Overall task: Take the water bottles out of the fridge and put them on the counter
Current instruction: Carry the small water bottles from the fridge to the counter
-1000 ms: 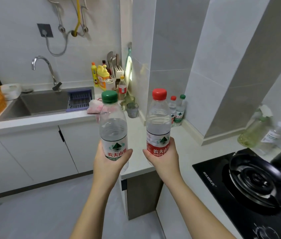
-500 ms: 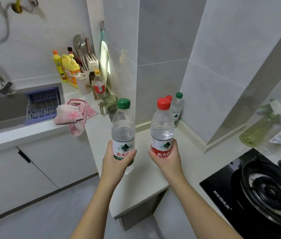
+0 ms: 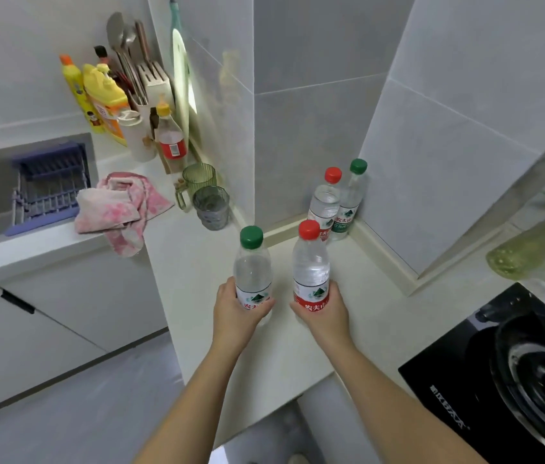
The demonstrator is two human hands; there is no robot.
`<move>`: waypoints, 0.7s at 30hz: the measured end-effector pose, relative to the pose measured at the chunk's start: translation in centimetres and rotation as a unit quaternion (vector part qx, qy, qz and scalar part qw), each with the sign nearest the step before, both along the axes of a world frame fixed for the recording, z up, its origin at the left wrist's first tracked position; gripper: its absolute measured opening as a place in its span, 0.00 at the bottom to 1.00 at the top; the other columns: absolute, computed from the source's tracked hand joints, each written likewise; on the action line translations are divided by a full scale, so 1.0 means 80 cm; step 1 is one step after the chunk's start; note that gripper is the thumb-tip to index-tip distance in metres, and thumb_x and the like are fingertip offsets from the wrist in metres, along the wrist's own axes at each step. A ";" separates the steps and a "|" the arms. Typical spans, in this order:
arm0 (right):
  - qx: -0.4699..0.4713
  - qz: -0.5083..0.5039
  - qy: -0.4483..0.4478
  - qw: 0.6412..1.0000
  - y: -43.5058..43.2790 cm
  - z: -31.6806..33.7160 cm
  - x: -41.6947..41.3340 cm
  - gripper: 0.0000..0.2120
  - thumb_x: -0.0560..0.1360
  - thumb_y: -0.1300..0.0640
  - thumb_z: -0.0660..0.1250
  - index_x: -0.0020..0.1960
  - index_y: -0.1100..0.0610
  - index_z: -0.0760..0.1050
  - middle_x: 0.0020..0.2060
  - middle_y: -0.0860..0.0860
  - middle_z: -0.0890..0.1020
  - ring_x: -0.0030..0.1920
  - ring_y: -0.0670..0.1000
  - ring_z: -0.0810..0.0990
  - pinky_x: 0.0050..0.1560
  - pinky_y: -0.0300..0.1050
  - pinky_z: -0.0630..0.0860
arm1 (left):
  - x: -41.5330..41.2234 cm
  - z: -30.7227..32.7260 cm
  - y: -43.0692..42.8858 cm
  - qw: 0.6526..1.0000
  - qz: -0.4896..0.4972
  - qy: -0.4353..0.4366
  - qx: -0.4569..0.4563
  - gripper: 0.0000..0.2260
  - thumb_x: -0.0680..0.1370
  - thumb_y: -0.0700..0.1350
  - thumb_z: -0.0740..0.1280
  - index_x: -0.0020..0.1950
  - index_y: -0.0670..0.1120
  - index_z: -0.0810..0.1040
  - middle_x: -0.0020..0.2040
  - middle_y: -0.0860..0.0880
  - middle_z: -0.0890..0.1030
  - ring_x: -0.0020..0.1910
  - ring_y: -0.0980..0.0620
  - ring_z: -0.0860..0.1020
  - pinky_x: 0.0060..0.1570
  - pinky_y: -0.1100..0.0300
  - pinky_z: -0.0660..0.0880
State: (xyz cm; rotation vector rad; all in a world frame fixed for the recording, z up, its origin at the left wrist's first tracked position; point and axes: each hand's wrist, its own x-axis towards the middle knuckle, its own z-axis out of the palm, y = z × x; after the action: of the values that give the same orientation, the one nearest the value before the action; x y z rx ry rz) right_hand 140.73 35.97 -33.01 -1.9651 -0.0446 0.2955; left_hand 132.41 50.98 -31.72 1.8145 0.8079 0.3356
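Scene: a person leans over a pale, smooth stone counter (image 3: 369,316) with both bare arms stretched out, a drink in each hand.
Already delivered: a red-capped corner bottle (image 3: 324,204) and a green-capped corner bottle (image 3: 351,202), both of clear plastic, stand upright side by side against the grey tiles at the back of the counter.
Left hand: the left hand (image 3: 235,311) has its fingers and thumb wrapped round the label band of a green-capped clear plastic water bottle (image 3: 252,267), held upright.
Right hand: the right hand (image 3: 326,318) is curled the same way round the red label of a red-capped clear plastic water bottle (image 3: 311,266), also upright and just beside the other.
Contact: both bases sit low over the counter, short of the corner pair, but the hands hide them, so it cannot be told whether they have landed.
Progress: well along, by the look of it — two bottles down, two at the point of delivery.
Left to do: set both down and let go. The fridge is out of view, so any remaining stock is unknown.
Neighbours: a black glass gas hob (image 3: 458,386) lies to the right and a crumpled pink cloth (image 3: 120,205) to the left — both well apart from the landing spot.
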 end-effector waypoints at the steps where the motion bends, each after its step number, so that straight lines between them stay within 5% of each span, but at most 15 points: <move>1: 0.000 0.003 0.002 1.000 0.002 -0.006 0.004 0.22 0.63 0.55 0.81 0.48 0.46 0.71 0.45 0.44 0.82 0.44 0.44 0.82 0.39 0.37 0.75 | 0.004 -0.001 -0.002 1.000 0.004 0.000 0.003 0.23 0.62 0.53 0.79 0.52 0.53 0.73 0.51 0.51 0.77 0.51 0.50 0.79 0.52 0.48 0.78; 9: 0.009 0.017 -0.009 1.000 0.012 -0.038 0.023 0.26 0.62 0.58 0.81 0.55 0.52 0.74 0.46 0.45 0.83 0.45 0.41 0.82 0.39 0.28 0.74 | 0.017 -0.027 -0.010 1.000 0.014 -0.022 0.014 0.23 0.65 0.47 0.79 0.52 0.58 0.70 0.52 0.53 0.76 0.52 0.53 0.77 0.49 0.59 0.75; 14: 0.001 0.056 -0.013 0.998 0.002 -0.056 0.028 0.28 0.61 0.59 0.81 0.56 0.53 0.73 0.50 0.48 0.82 0.50 0.43 0.82 0.50 0.37 0.78 | 0.009 -0.038 -0.009 0.999 0.001 -0.027 0.035 0.24 0.66 0.46 0.79 0.49 0.64 0.67 0.50 0.59 0.74 0.51 0.60 0.77 0.44 0.72 0.70; 16: -0.004 0.051 -0.019 0.999 -0.006 -0.063 0.024 0.26 0.62 0.58 0.81 0.55 0.51 0.72 0.51 0.49 0.81 0.50 0.43 0.81 0.50 0.39 0.77 | 0.005 -0.045 -0.006 0.998 -0.024 -0.016 0.052 0.25 0.67 0.44 0.79 0.48 0.63 0.67 0.49 0.61 0.74 0.50 0.58 0.77 0.44 0.69 0.70; 21: -0.028 0.056 -0.041 0.997 -0.007 -0.068 0.033 0.23 0.66 0.56 0.79 0.55 0.52 0.72 0.48 0.46 0.80 0.48 0.39 0.79 0.43 0.26 0.72 | 0.013 -0.055 -0.003 0.998 -0.027 -0.007 0.059 0.20 0.67 0.44 0.79 0.51 0.54 0.72 0.49 0.52 0.77 0.51 0.50 0.78 0.49 0.59 0.74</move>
State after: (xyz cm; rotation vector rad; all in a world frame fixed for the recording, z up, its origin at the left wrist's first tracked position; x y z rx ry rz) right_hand 143.40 35.41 -38.45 -2.0338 -0.2007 0.2924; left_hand 133.46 50.73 -36.11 1.9379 0.7424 0.3673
